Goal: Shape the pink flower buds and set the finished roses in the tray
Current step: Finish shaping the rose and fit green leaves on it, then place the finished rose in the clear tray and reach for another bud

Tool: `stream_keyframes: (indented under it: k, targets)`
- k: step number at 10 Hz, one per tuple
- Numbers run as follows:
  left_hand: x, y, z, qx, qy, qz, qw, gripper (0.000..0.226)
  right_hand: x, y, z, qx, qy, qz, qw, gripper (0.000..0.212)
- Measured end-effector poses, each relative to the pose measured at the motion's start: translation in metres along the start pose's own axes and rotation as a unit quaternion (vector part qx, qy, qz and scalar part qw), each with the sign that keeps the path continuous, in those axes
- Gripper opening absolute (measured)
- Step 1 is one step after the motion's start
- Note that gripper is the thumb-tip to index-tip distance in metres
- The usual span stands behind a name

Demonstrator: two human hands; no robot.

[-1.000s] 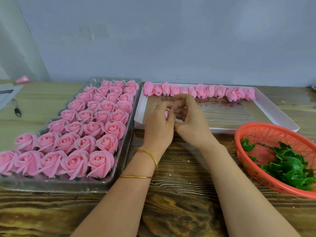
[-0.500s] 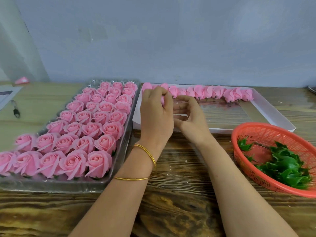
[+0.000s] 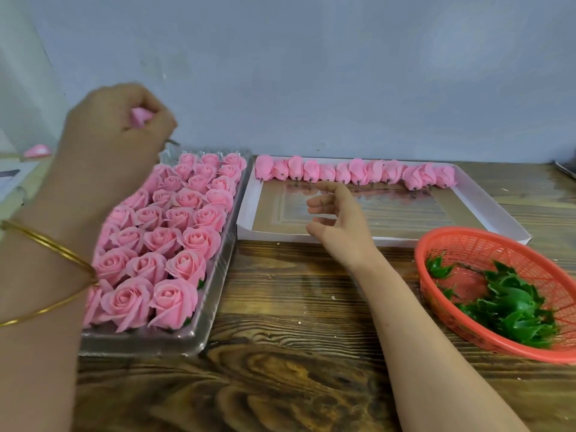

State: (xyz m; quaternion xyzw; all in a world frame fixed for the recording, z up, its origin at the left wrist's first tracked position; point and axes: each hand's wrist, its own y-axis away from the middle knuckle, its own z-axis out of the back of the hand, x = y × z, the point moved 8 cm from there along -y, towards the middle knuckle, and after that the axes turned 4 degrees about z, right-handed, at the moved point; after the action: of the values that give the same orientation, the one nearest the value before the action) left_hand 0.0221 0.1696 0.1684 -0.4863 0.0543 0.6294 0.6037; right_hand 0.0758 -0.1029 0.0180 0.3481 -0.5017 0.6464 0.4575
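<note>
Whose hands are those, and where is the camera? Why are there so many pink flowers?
There is no machine here, just a person's two bare hands. The camera sits on the person's head and looks down, so you see what they see.

The left hand, which wears gold bangles, is raised and holds one pink bud. The right hand holds nothing. Its fingers are relaxed, and it hovers over a white box that has a row of unshaped buds along its far edge.

On the left of the wooden table a clear plastic tray is packed with finished roses. On the right an orange basket holds green leafy pieces.
</note>
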Motion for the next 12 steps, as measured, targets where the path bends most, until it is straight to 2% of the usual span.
stream_keyframes:
  k: [1, 2, 3, 4, 5, 6, 7, 8, 9, 10, 12]
  targets:
    - [0.071, -0.013, 0.012, 0.03, -0.094, 0.066, 0.993, 0.02, 0.0, 0.001, 0.0, 0.003, 0.004, 0.001, 1.0, 0.06]
    - [0.135, -0.019, 0.025, 0.043, -0.143, 0.106, 0.983, 0.028, 0.001, 0.001, 0.0, 0.001, 0.001, 0.0, 1.0, 0.059]
    - [0.163, -0.014, 0.031, 0.067, -0.188, 0.153, 0.968, 0.012, 0.002, 0.001, -0.001, 0.002, 0.003, 0.0, 1.0, 0.059]
    - [0.184, -0.013, 0.035, 0.108, -0.226, 0.209, 0.945, 0.024, 0.002, 0.001, -0.001, 0.005, 0.011, -0.002, 1.0, 0.059]
    - [0.2, -0.008, 0.035, 0.163, -0.255, 0.217, 0.928, 0.018, 0.002, 0.001, -0.001, 0.007, 0.017, -0.003, 1.0, 0.059]
    - [0.198, -0.003, 0.033, 0.183, -0.295, 0.154, 0.925, 0.031, 0.004, 0.001, -0.003, 0.011, 0.016, -0.001, 1.0, 0.059]
    - [0.205, 0.003, 0.025, 0.215, -0.303, 0.16, 0.915, 0.039, 0.003, 0.001, -0.003, 0.014, 0.021, -0.003, 1.0, 0.058]
    - [0.224, 0.001, 0.018, 0.255, -0.319, 0.182, 0.894, 0.034, 0.003, 0.001, -0.004, 0.021, 0.025, -0.005, 0.999, 0.056]
    - [0.248, -0.003, 0.013, 0.285, -0.363, 0.187, 0.868, 0.017, 0.002, 0.001, -0.005, 0.025, 0.026, -0.004, 0.999, 0.055]
    - [0.254, 0.0, 0.009, 0.302, -0.401, 0.177, 0.847, 0.014, 0.002, 0.0, -0.004, 0.025, 0.026, -0.003, 0.999, 0.053]
    - [0.267, -0.009, 0.007, 0.289, -0.382, 0.182, 0.859, 0.019, 0.001, 0.0, -0.004, 0.023, 0.023, 0.0, 0.999, 0.051]
